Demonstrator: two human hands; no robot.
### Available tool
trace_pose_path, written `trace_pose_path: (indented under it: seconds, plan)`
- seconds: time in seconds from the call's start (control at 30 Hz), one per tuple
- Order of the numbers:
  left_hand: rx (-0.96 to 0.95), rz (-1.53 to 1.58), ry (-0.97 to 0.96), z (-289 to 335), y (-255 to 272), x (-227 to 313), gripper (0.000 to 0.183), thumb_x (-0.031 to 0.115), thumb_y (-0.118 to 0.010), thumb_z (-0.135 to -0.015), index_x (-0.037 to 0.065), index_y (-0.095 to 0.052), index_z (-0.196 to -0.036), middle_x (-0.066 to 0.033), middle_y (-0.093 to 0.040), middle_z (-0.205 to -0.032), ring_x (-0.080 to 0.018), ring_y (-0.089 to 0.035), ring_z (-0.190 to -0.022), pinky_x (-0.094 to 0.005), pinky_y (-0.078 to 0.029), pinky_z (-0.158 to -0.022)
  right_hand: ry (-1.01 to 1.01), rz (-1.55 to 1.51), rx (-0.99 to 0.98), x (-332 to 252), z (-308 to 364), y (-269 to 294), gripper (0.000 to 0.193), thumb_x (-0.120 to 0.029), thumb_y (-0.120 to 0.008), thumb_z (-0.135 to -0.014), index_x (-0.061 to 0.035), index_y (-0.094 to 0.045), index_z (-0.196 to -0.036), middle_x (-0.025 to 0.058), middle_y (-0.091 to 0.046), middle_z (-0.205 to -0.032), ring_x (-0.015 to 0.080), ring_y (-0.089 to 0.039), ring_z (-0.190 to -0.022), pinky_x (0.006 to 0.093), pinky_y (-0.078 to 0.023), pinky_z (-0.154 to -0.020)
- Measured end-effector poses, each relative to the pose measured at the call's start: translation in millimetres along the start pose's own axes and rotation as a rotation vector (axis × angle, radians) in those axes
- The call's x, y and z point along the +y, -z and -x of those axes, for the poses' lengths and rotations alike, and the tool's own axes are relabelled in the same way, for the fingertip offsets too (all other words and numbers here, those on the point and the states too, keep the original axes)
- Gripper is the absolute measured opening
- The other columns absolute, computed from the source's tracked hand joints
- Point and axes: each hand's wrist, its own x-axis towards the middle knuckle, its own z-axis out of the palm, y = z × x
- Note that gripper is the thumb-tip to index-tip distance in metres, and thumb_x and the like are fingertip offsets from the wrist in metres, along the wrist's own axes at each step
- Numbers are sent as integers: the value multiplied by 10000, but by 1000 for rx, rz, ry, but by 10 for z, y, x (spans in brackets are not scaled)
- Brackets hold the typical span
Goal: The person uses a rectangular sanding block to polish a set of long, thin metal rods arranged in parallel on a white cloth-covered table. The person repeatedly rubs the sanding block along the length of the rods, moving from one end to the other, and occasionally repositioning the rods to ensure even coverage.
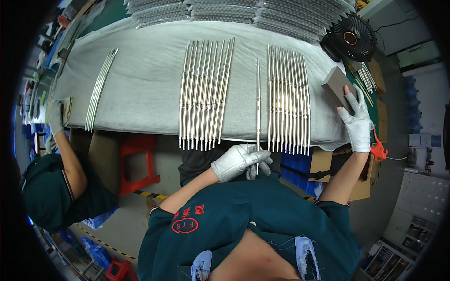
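Note:
My left hand (240, 161), in a white glove, grips the near end of one long metal rod (258, 98) that lies lengthwise on the grey cloth-covered table (140, 89). That rod sits alone between two rows of similar rods: a left row (205, 93) and a right row (288, 100). My right hand (356, 117), also gloved, rests on a grey-brown block (336, 84) at the table's right end.
A few more rods (99, 89) lie at the table's left. Bundles of rods (243, 14) are stacked at the far edge. A black fan (350, 40) stands at the back right. Another person (56, 178) in green works at the left. A red stool (138, 161) stands under the table.

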Motion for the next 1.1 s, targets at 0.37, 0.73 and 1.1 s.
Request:
trace_pose_path:
  seconds: [0.37, 0.73, 1.1]
  plan:
    - [21, -244, 79, 110, 34, 8, 398, 396, -564, -1016, 15, -671, -1052, -71, -687, -772, -82, -573, -557, -224, -470, -510, 521, -3, -389, -552, 76, -413, 918, -752, -492, -848, -71, -473, -1464, 224, -342, -1558, 461, -271, -1459, 584, -197, -1201]
    - [137, -17, -63, 67, 67, 86, 537, 483, -507, -1028, -23, -687, -1011, -104, -709, -765, -76, -527, -476, -212, -433, -449, 199, 240, -154, -106, -300, -83, 889, -384, -789, -734, -87, -441, -1496, 202, -330, -1582, 369, -275, -1483, 504, -190, -1225]
    - [125, 9, 33, 166, -34, 192, 525, 496, -629, -957, -25, -685, -919, -134, -684, -674, -127, -574, -464, -253, -459, -458, 453, -194, -237, -643, -150, -88, 540, -203, -766, -760, -211, -678, -1293, 177, -491, -1447, 384, -483, -1313, 519, -332, -1150]
